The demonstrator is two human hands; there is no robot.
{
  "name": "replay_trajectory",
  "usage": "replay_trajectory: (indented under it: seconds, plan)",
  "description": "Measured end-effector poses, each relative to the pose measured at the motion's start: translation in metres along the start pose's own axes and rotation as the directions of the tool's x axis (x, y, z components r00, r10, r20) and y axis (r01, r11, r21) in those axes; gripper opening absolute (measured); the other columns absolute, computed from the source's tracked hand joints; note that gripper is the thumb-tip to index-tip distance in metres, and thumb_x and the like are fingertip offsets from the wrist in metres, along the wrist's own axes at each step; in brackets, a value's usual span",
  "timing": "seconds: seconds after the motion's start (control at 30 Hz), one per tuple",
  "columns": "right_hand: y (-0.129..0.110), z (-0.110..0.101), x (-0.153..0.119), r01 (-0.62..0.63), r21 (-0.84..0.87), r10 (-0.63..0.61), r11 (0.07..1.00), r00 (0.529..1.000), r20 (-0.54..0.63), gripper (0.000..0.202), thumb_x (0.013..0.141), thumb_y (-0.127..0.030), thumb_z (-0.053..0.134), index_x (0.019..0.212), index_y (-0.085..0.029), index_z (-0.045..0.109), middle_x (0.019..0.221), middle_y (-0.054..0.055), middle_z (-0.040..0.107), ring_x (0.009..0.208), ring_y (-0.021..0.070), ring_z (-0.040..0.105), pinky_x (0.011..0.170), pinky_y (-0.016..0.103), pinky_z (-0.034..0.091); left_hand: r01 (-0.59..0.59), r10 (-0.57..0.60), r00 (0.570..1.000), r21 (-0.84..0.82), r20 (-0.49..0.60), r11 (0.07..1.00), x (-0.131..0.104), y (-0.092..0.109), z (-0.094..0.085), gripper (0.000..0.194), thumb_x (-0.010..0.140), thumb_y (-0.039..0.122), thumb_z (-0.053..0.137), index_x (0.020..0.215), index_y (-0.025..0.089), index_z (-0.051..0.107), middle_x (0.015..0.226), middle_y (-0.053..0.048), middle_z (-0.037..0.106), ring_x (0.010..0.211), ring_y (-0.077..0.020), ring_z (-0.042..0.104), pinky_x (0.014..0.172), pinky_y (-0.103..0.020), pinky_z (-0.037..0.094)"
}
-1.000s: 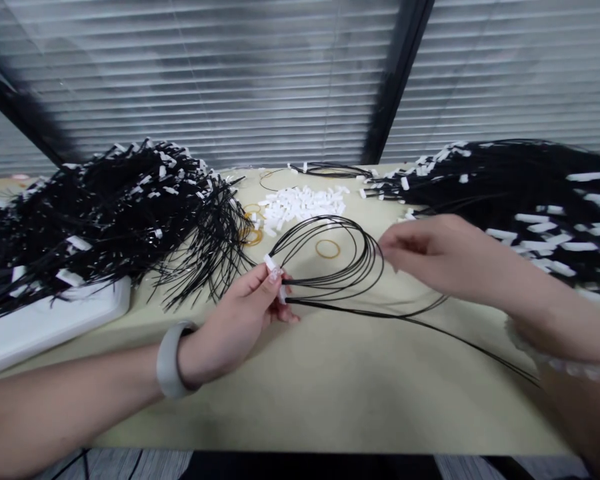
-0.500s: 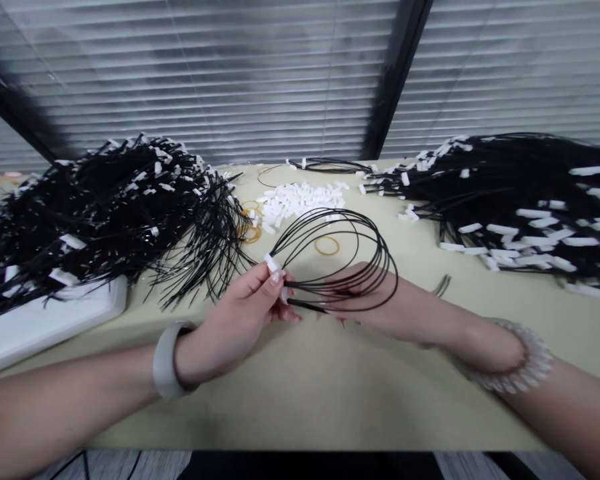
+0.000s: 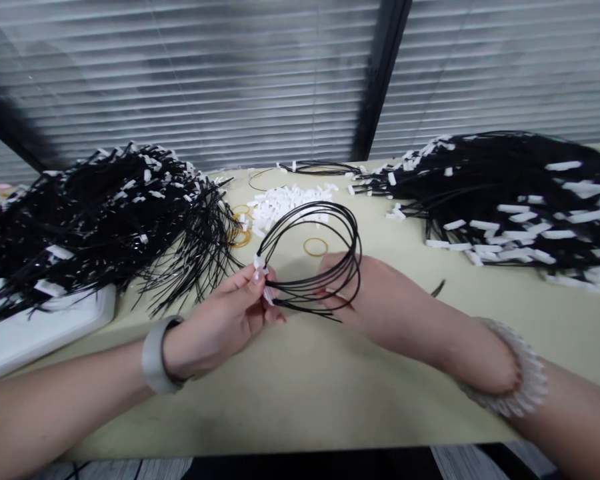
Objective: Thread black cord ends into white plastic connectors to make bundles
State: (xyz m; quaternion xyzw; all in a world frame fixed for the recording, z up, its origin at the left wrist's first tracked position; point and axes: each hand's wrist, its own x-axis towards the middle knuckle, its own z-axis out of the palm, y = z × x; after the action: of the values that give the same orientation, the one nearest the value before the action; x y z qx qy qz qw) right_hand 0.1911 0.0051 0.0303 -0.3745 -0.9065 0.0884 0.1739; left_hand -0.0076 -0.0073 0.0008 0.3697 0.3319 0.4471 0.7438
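A coil of thin black cable (image 3: 354, 233) with white tags (image 3: 269, 293) hangs above the table in several loops. My left hand (image 3: 240, 303) pinches the tagged side of the coil between thumb and fingers. At the coil's right side is my right hand (image 3: 363, 293), its fingers bent around the lower loops and partly hidden behind them. A yellow rubber band (image 3: 315, 247) lies on the table just behind the coil, seen through the loops.
Large heaps of black cables with white tags lie at the left (image 3: 95, 213) and right (image 3: 495, 193). Small white pieces (image 3: 285, 203) are piled at the back centre, beside more rubber bands (image 3: 239, 237). A white case (image 3: 55, 330) sits under the left heap.
The coil's loops look rounder and more gathered, with my right hand's fingers now bent at their right side. The whole view has shifted, so most things appear slightly further left.
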Motion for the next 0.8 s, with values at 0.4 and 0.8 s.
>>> replay_trajectory:
  seconds: [0.4,0.8]
  plan:
    - [0.022,-0.035,-0.012,-0.221,-0.094,0.126,0.971,0.802,-0.584,0.021,0.080,-0.015,0.049,0.095,-0.016,0.063,0.087,0.008,0.064,0.078,0.0203,0.060,0.063,0.035,0.044,0.052,-0.056,0.997,-0.084,-0.046,0.995,0.000,0.000,0.004,0.012,0.085,0.015,0.047,0.076,0.016,0.055,0.070,0.000,0.052,0.058,-0.0076,0.048,0.057,-0.021,0.046]
    - [-0.023,-0.036,-0.019,0.107,0.263,0.016,0.959,0.904,-0.428,0.019,0.081,-0.012,0.052,0.095,-0.022,0.059,0.093,-0.002,0.062,0.073,0.0078,0.057,0.062,0.020,0.048,-0.040,0.044,0.997,0.065,-0.062,0.997,0.002,-0.008,0.008,0.010,0.081,0.024,0.057,0.077,0.015,0.054,0.070,0.001,0.055,0.057,-0.0081,0.052,0.057,-0.022,0.047]
